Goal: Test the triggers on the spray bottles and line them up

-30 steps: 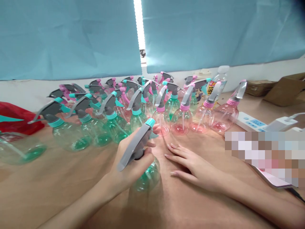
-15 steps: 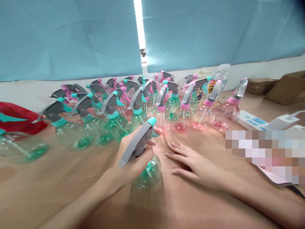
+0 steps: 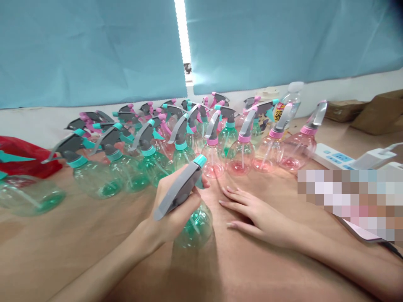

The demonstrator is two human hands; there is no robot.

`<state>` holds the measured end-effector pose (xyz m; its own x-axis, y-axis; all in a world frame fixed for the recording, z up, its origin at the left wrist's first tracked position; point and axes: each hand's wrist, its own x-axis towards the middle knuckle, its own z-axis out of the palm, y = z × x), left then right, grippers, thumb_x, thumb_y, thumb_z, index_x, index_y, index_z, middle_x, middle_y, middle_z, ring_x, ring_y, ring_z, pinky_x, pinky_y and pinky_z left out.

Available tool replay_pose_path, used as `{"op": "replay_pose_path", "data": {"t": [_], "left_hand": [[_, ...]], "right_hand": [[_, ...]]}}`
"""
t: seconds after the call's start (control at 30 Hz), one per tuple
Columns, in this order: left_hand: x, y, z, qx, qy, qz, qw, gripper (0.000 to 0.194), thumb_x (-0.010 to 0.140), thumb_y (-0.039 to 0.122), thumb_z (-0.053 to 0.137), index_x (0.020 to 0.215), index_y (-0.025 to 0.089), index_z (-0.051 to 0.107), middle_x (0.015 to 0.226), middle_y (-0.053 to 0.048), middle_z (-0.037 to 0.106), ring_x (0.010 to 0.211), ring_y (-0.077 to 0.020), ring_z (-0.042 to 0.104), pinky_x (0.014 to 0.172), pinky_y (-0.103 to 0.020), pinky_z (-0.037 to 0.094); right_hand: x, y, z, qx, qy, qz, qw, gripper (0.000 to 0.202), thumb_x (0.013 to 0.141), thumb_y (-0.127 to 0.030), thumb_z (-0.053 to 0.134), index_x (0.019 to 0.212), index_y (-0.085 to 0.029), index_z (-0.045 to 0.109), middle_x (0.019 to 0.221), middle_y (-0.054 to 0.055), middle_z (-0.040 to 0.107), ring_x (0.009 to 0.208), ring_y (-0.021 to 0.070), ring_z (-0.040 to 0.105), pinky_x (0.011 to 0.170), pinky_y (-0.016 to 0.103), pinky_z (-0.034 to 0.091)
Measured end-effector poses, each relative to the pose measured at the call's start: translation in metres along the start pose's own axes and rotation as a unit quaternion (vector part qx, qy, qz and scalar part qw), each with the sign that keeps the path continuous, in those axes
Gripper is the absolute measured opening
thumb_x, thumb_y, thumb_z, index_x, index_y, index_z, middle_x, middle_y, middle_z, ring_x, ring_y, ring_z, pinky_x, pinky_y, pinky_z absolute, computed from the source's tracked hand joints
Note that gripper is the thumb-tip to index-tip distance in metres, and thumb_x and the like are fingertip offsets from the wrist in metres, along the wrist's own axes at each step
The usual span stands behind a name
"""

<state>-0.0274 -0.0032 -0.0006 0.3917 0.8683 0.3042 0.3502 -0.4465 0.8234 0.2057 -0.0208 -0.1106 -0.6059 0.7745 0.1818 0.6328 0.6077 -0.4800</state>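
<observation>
My left hand (image 3: 171, 205) is wrapped round the grey and teal spray head of a green spray bottle (image 3: 198, 226), which stands on the brown table (image 3: 252, 272). Its trigger lies under my fingers. To the right of that bottle, my right hand (image 3: 252, 214) rests flat on the table with fingers spread, holding nothing. Just beyond both hands is a row of green spray bottles (image 3: 126, 176) on the left and pink spray bottles (image 3: 241, 161) on the right, with more of both colours behind.
A red plastic bag (image 3: 28, 161) lies at the left. On the right are a white power strip (image 3: 335, 157) with a plug, a blurred-out flat object and brown cardboard (image 3: 380, 113). A clear capped bottle (image 3: 292, 98) stands at the back by the wall.
My left fingers have closed in further on the trigger, and the spray head has tilted slightly. My right hand has stayed in place.
</observation>
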Motion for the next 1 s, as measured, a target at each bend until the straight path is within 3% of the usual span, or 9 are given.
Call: {"op": "replay_pose_path", "data": {"t": [0.27,0.47,0.63,0.73,0.87,1.0], "left_hand": [[-0.002,0.006,0.000,0.002,-0.012,-0.038,0.999,0.006,0.073,0.022,0.047,0.078,0.022,0.051,0.053,0.007,0.036,0.047,-0.0113,0.035,0.048,-0.025,0.028],[0.002,0.004,0.001,0.004,-0.006,-0.022,1.000,0.011,0.066,0.018,0.047,0.076,0.022,0.049,0.052,0.008,0.031,0.047,-0.0113,0.034,0.049,-0.025,0.031],[0.004,0.007,0.005,0.036,0.020,-0.022,0.999,0.004,0.068,0.019,0.049,0.070,0.021,0.052,0.057,0.004,0.045,0.053,-0.0139,0.046,0.052,-0.026,0.039],[0.005,0.009,0.007,0.034,0.030,-0.025,0.999,0.006,0.069,0.018,0.049,0.070,0.022,0.054,0.057,0.004,0.048,0.051,-0.0133,0.045,0.054,-0.027,0.044],[0.007,0.008,0.009,0.008,0.015,-0.020,1.000,0.016,0.070,0.017,0.049,0.082,0.022,0.058,0.056,0.005,0.050,0.047,-0.0127,0.043,0.058,-0.029,0.047],[0.006,0.007,0.013,-0.012,0.018,-0.009,1.000,0.025,0.074,0.015,0.051,0.096,0.022,0.061,0.076,0.000,0.064,0.063,-0.0157,0.058,0.073,-0.032,0.052]], "right_hand": [[0.000,0.001,0.000,-0.006,-0.009,0.003,1.000,0.057,0.094,-0.052,0.047,0.144,-0.024,0.042,0.154,0.009,0.033,0.142,0.0294,0.026,0.114,0.052,0.027],[0.000,0.000,0.000,-0.003,-0.002,-0.001,1.000,0.056,0.094,-0.051,0.047,0.143,-0.022,0.044,0.153,0.010,0.033,0.142,0.0288,0.026,0.114,0.050,0.028],[0.000,-0.001,-0.002,0.006,0.006,-0.004,1.000,0.056,0.094,-0.049,0.049,0.143,-0.023,0.044,0.152,0.010,0.035,0.142,0.0297,0.028,0.113,0.052,0.029],[0.000,-0.002,-0.002,0.005,0.005,-0.006,1.000,0.056,0.094,-0.050,0.048,0.143,-0.022,0.044,0.152,0.010,0.034,0.142,0.0296,0.027,0.113,0.051,0.029],[0.000,0.000,-0.002,0.012,0.014,-0.013,1.000,0.056,0.093,-0.049,0.050,0.143,-0.023,0.044,0.153,0.010,0.034,0.141,0.0304,0.029,0.113,0.052,0.029],[0.000,0.001,-0.001,0.014,0.013,-0.017,1.000,0.057,0.093,-0.050,0.049,0.144,-0.023,0.043,0.154,0.010,0.031,0.142,0.0302,0.028,0.113,0.052,0.028]]}}
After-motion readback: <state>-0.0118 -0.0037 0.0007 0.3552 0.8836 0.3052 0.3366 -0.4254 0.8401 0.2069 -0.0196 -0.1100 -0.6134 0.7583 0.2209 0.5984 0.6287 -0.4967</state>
